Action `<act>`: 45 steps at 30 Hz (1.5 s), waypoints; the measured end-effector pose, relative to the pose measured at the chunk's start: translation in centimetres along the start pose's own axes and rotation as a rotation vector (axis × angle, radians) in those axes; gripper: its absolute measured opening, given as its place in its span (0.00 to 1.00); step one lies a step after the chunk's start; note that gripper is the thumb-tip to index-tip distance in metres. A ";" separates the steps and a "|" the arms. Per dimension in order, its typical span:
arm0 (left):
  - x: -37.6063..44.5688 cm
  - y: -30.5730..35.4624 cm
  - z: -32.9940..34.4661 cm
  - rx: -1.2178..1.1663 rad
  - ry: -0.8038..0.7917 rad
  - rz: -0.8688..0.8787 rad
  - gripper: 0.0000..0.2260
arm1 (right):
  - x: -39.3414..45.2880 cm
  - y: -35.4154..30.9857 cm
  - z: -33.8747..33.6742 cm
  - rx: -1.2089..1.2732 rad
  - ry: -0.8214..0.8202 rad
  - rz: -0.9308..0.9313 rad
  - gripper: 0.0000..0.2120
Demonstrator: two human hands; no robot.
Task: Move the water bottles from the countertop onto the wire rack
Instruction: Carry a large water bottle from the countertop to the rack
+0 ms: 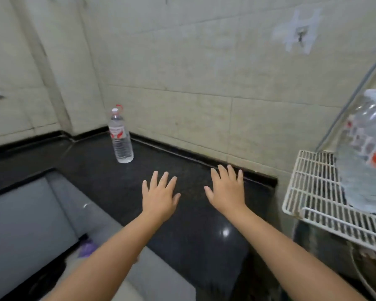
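Observation:
A clear water bottle (121,137) with a red-and-white label and a red cap ring stands upright on the black countertop (182,213), in the back corner by the tiled wall. A second, larger clear bottle (365,157) stands on the white wire rack (313,187) at the right edge of the view. My left hand (160,195) and my right hand (227,190) are held flat over the counter, palms down, fingers spread, holding nothing. Both hands are well short of the corner bottle and left of the rack.
A grey sink basin (30,224) is sunk into the counter at the lower left, with something purple (87,248) at its edge. Tiled walls close off the back and left. A hook (300,35) is stuck on the wall above the rack.

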State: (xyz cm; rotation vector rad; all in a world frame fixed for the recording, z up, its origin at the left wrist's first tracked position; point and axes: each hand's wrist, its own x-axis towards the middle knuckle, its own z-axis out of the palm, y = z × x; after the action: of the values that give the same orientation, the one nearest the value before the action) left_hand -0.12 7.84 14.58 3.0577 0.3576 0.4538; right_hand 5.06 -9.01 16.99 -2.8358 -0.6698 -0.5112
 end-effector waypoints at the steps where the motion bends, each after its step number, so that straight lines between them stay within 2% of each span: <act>1: -0.2 -2.5 0.2 0.014 -0.011 -0.020 0.24 | 0.8 -2.2 1.1 0.001 -0.023 -0.004 0.28; 8: -0.1 -17.3 1.3 0.053 -0.064 -0.169 0.24 | 5.7 -14.0 7.5 0.025 -0.158 -0.040 0.28; 15: 4.5 -26.7 3.8 0.044 -0.099 -0.265 0.25 | 13.0 -20.3 13.5 0.038 -0.223 -0.041 0.28; 22: 15.5 -32.1 5.5 0.043 -0.069 -0.265 0.24 | 24.4 -24.7 18.7 0.111 -0.216 -0.065 0.28; 28: 27.9 -36.3 5.7 0.055 -0.018 -0.232 0.25 | 35.6 -25.1 22.9 0.150 -0.214 -0.023 0.28; 35: 39.0 -40.3 4.7 0.025 0.106 -0.070 0.26 | 42.5 -26.1 27.2 0.172 -0.247 0.036 0.28; 40: 46.9 -42.6 5.1 0.000 0.193 0.154 0.27 | 45.9 -27.9 30.7 0.152 -0.242 0.121 0.29; 45: 54.6 -45.2 6.9 -0.105 0.150 0.430 0.29 | 49.2 -31.0 34.4 0.167 -0.219 0.274 0.28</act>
State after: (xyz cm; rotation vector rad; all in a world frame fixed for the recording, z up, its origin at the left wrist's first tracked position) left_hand 42.70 64.47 20.62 2.9937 -0.3211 0.6923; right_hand 41.89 46.62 6.37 -2.7835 -0.3290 -0.0969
